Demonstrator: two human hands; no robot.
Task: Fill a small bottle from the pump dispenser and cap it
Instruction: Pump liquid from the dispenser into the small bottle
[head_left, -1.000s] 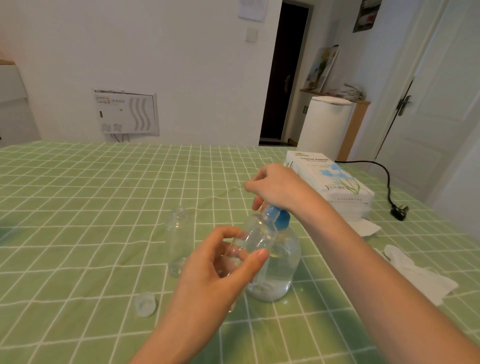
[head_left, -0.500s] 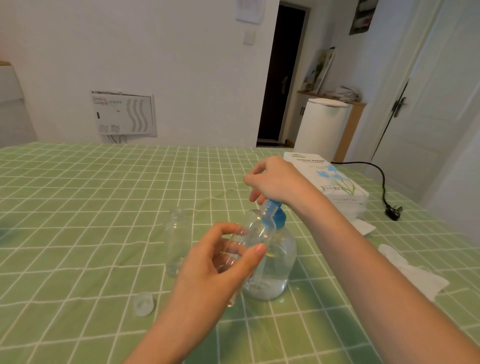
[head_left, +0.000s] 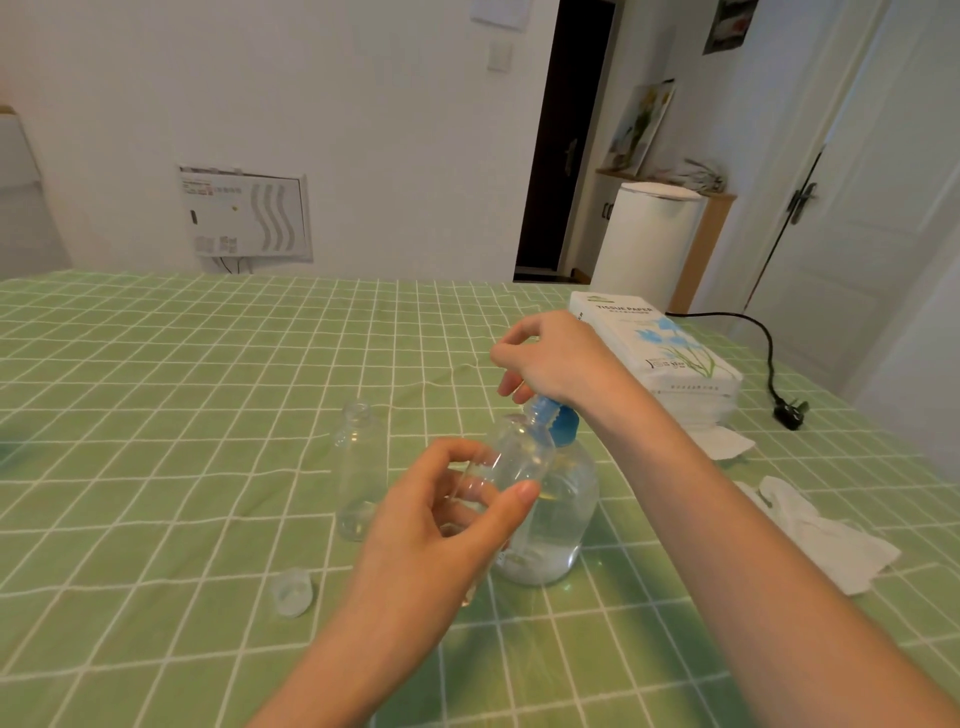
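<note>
Small bottle (head_left: 519, 457) in left hand (head_left: 431, 535) at pump dispenser (head_left: 569, 519) w/ clear liquid.

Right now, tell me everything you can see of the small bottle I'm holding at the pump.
The small bottle looks like clear plastic, uncapped, tilted with its open mouth up at the blue nozzle. The left grip holds its lower body between thumb and fingers, off the table, in front of the pump dispenser. Its fill level is too hard to read.
</note>
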